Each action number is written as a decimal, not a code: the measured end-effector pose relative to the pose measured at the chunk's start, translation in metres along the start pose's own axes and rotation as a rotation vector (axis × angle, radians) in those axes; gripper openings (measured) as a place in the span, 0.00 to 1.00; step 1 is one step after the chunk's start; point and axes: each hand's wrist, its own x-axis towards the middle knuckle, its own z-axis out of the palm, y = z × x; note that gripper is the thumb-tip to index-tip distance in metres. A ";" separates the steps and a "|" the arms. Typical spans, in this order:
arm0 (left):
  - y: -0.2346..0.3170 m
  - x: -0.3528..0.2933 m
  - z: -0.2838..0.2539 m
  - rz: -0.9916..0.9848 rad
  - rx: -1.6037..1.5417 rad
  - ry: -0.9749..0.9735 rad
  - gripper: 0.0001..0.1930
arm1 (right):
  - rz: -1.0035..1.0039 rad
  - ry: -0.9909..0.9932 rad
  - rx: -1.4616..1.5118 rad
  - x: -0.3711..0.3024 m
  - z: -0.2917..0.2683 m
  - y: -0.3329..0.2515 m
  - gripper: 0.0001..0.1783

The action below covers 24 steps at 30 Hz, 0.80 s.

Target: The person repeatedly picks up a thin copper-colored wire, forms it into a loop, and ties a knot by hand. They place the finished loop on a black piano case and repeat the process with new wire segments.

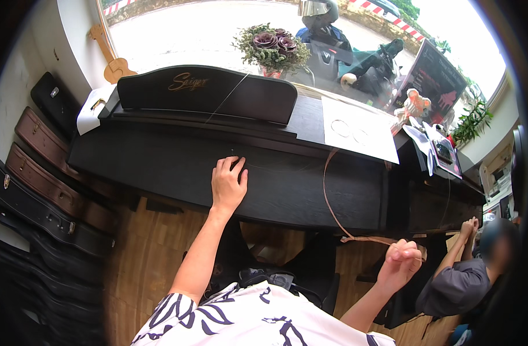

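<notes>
My left hand [228,183] rests on the black lid of a piano-like cabinet [160,155], thumb and fingers drawn together at their tips. Whatever lies between those fingertips is too small or hidden to name; a tiny upright thin piece shows just beyond them. Out to the right, in front of the cabinet's edge, my right hand [400,262] is closed in a pinch, and a thin strand shows at its fingers. A narrow brown strip [327,196] hangs from the lid and bends toward this hand; whether it is held I cannot tell.
Thin coiled loops lie on a white sheet [359,124] on the cabinet. Behind the lid stands a black curved panel [206,95]; flowers [272,49] are by the window. Instrument cases [44,179] line the left wall. Another person [463,282] sits at the right.
</notes>
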 end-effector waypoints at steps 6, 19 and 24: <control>0.009 -0.001 0.006 0.008 0.109 0.006 0.15 | -0.033 0.058 0.224 -0.013 -0.046 -0.022 0.11; 0.000 0.024 -0.009 0.310 -0.037 -0.209 0.02 | 0.186 0.076 -0.016 -0.056 -0.115 -0.018 0.10; -0.011 0.031 -0.011 0.308 -0.160 -0.339 0.05 | 0.552 0.006 -0.203 -0.076 -0.118 -0.004 0.09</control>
